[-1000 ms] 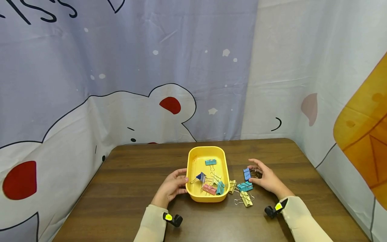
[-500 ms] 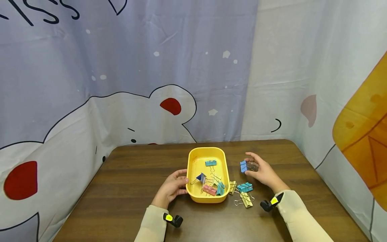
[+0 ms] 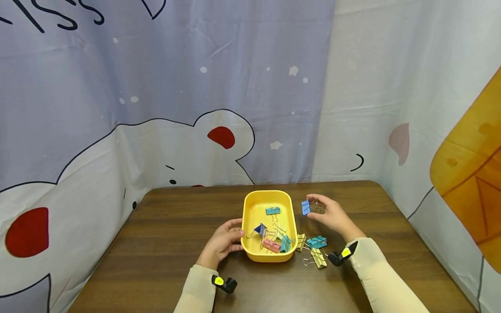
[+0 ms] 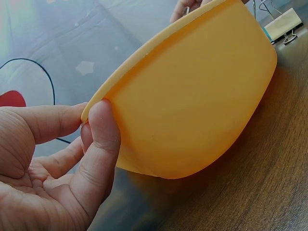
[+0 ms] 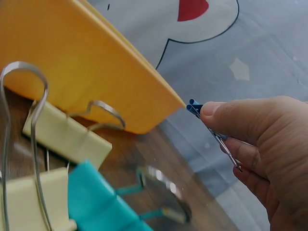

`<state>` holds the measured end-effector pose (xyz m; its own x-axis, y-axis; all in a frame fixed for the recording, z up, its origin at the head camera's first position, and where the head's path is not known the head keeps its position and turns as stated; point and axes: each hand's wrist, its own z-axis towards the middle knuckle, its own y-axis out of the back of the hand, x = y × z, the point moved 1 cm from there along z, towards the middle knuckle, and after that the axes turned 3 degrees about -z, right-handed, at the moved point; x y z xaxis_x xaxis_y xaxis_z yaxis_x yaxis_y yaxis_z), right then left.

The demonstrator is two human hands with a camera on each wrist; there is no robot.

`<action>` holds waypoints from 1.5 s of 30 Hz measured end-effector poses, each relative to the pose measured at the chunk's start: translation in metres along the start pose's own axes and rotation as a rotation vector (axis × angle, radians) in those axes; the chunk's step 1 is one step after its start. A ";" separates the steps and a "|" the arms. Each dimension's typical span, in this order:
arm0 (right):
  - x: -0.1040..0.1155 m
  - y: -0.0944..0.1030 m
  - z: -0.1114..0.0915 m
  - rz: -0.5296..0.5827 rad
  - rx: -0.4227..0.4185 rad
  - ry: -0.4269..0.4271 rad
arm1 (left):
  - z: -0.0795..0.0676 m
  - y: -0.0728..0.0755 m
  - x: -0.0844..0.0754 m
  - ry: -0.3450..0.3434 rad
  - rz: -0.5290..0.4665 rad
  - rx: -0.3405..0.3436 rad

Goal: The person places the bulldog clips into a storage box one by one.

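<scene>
With thumb and fingers my left hand point(image 3: 222, 242) pinches the left rim of a yellow plastic tray point(image 3: 250, 204); the left wrist view shows the thumb against its outer wall. Inside lie several binder clips: a teal one point(image 3: 272, 211) toward the back, and a dark blue one point(image 3: 259, 228), a pink one point(image 3: 272, 245) and another teal one point(image 3: 285, 244) nearer the front, among others. My right hand point(image 3: 332, 215) holds a blue binder clip point(image 3: 305, 208) between thumb and fingers, just right of the tray and apart from it.
Right of the tray lie a teal binder clip point(image 3: 317, 242) and two pale yellow ones, one pale yellow clip point(image 3: 300, 242) close to the tray wall and another pale yellow clip point(image 3: 318, 258) in front. All rest on a brown wooden table point(image 3: 164, 243). A printed curtain point(image 3: 274, 87) hangs behind.
My right hand has lifted the blue binder clip from beside the teal one and carried it left and farther back, toward the tray. The left hand and tray stay in place.
</scene>
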<state>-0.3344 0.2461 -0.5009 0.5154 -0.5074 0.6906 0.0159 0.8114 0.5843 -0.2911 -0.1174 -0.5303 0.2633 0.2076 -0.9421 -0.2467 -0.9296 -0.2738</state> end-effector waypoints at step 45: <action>0.036 -0.053 0.037 0.039 0.060 0.018 | 0.001 0.000 0.002 -0.011 0.000 -0.009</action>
<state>-0.3480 0.1741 -0.4916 0.5297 -0.4703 0.7058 -0.0556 0.8111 0.5822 -0.2916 -0.1163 -0.5321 0.2532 0.2109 -0.9441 -0.2381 -0.9323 -0.2721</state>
